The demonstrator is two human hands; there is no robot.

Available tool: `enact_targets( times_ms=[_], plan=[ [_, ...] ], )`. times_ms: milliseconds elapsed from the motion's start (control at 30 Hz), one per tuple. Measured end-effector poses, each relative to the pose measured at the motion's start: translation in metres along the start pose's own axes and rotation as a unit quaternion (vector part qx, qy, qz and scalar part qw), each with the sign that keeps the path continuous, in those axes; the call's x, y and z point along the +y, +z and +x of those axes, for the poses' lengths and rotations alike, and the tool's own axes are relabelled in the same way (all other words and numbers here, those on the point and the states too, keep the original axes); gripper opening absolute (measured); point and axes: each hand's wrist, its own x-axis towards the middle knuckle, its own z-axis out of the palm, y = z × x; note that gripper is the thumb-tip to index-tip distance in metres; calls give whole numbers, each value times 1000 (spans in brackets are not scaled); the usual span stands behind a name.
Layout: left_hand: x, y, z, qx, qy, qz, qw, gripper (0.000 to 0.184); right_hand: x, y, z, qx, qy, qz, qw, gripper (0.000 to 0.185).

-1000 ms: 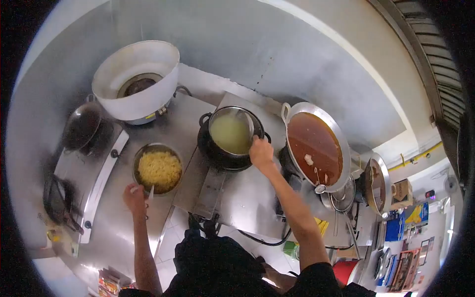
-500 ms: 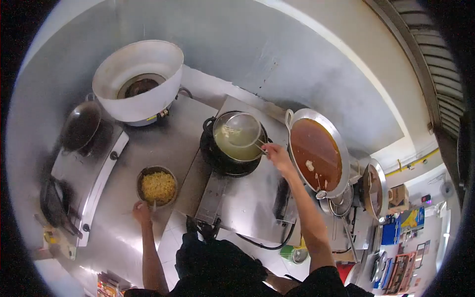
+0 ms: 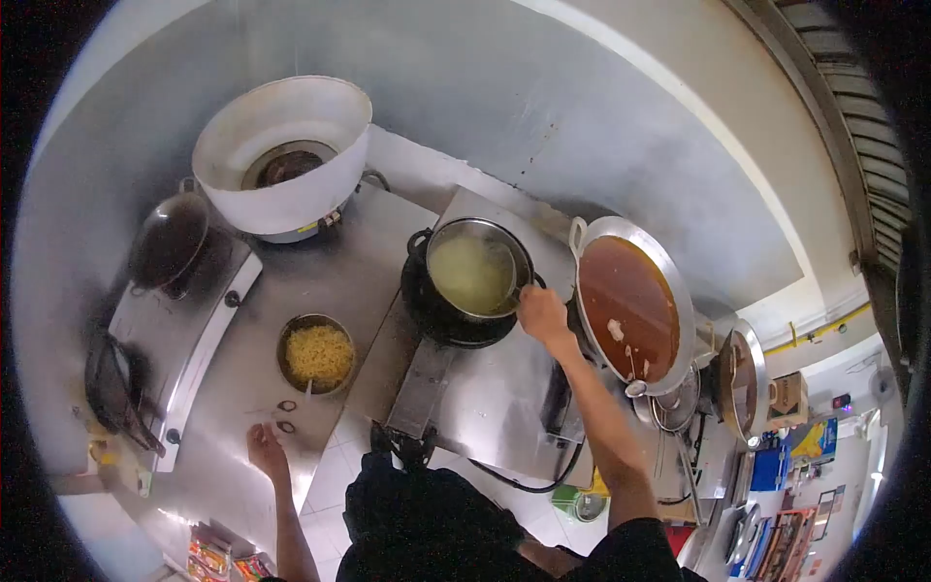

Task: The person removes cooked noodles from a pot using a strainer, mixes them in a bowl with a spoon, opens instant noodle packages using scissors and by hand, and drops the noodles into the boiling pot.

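The right hand (image 3: 543, 315) gripped a strainer (image 3: 515, 292); quick lifting could splash the pot (image 3: 452, 327) beside it. The left hand's (image 3: 267, 452) grip was unclear.

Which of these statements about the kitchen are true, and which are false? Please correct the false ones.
1. The right hand grips a strainer handle at the black pot. True.
2. The left hand is holding the metal bowl. False: it is apart from the bowl.
3. The wide pan contains reddish-brown liquid. True.
4. The black pot contains yellow food pieces. False: those are in the metal bowl; the pot contains pale greenish liquid.
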Motion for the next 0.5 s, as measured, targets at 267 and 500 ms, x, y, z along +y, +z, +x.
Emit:
enact_targets(
  times_ms=[267, 500],
  plan=[
    [29, -65, -73, 36, -95, 113, 988, 14, 0, 49, 32, 57, -138, 245, 958, 19],
    [-11, -96, -116, 63, -110, 121, 984, 15, 37, 18, -5, -108, 124, 548, 820, 23]
  ],
)
